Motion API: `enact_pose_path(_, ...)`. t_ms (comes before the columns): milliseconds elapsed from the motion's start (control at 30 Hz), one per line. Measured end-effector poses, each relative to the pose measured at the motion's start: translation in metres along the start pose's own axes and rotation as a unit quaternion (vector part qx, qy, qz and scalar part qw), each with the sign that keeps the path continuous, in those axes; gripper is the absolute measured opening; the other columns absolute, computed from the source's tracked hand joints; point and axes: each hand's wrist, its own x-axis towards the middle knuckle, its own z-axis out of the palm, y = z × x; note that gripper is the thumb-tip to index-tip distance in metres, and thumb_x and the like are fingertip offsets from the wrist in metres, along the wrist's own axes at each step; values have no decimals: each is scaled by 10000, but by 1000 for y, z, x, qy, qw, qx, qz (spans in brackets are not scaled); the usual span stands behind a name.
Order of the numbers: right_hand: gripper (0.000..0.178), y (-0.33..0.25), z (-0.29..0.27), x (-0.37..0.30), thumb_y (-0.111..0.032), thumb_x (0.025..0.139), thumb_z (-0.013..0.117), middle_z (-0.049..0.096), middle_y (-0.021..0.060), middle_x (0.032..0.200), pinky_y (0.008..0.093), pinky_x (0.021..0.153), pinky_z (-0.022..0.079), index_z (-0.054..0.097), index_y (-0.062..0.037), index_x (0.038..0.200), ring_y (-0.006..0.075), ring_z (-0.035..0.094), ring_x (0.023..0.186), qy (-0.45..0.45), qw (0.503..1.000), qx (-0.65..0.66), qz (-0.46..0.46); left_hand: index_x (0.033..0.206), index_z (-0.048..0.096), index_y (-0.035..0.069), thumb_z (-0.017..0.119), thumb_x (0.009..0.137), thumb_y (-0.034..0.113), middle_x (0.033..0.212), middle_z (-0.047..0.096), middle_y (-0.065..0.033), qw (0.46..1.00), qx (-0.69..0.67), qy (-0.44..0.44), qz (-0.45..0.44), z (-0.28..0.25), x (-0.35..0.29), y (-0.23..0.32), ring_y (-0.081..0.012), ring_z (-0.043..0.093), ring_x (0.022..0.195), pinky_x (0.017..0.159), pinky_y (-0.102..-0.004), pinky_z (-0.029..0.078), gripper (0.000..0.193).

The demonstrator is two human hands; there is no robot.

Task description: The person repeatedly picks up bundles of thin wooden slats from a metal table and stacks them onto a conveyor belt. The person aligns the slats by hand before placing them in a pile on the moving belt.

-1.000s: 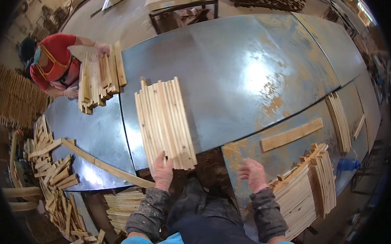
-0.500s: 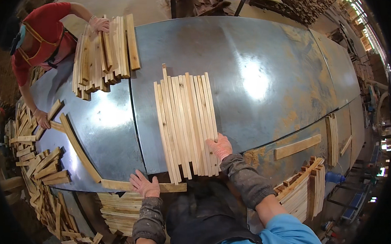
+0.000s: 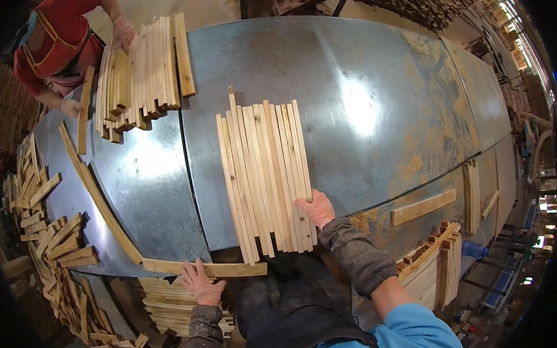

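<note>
While my left hand point(image 3: 202, 285) sits spread, right hand point(image 3: 316, 208) touches slat row point(image 3: 266, 174), grip unclear; dusty table point(image 3: 279, 60) underneath, wood pile point(image 3: 436, 2) beyond.

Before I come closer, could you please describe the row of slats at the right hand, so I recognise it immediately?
Find the grey metal tabletop. At its near edge, touched by the person's right hand, lies a row of pale wooden slats. Unlike the stack beside the worker in red, it lies before the person, with one slat jutting out at its far end.
</note>
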Motion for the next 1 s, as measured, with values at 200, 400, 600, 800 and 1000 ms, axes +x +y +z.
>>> enact_pose_path(200,608,18,8,8,-404,920,804,767,231,1265,461,1051,559,703,-25,1384,395,725,1191,15,999,-31,5,1408,654,137,823,751,66,1645,451,-205,997,-47,34,57,22,24,-43,-529,371,1534,1249,-618,358,682)
enact_pose_path(400,598,-1,-1,-3,-392,912,790,767,229,1267,456,1055,557,708,-16,1370,389,725,1197,8,1000,-11,21,1339,672,85,764,765,-8,1514,570,-225,990,-68,86,85,-16,50,-100,-476,486,1457,1246,-537,403,589)
enact_pose_path(600,622,-16,-6,-9,-417,915,798,750,231,1285,456,1056,553,698,-14,1379,391,713,1205,-10,1000,-1,13,1409,614,24,770,799,38,1511,571,-234,996,-78,39,-25,-45,130,-194,-458,507,1443,1246,-498,411,630)
enact_pose_path(800,614,-2,3,0,-417,928,806,754,227,1279,449,1051,555,697,-3,1368,378,719,1195,-6,1000,-14,11,1446,597,-7,809,877,188,1420,624,-266,977,-3,181,-110,-48,189,-185,-470,564,1348,1192,-510,448,637)
enact_pose_path(1000,589,-12,-10,16,-432,911,772,800,205,1133,429,1024,566,720,-3,1311,392,742,1142,-16,1000,11,15,1430,637,-14,788,946,314,1420,647,-256,969,-149,117,156,-35,210,4,-448,588,1331,1166,-527,448,603)
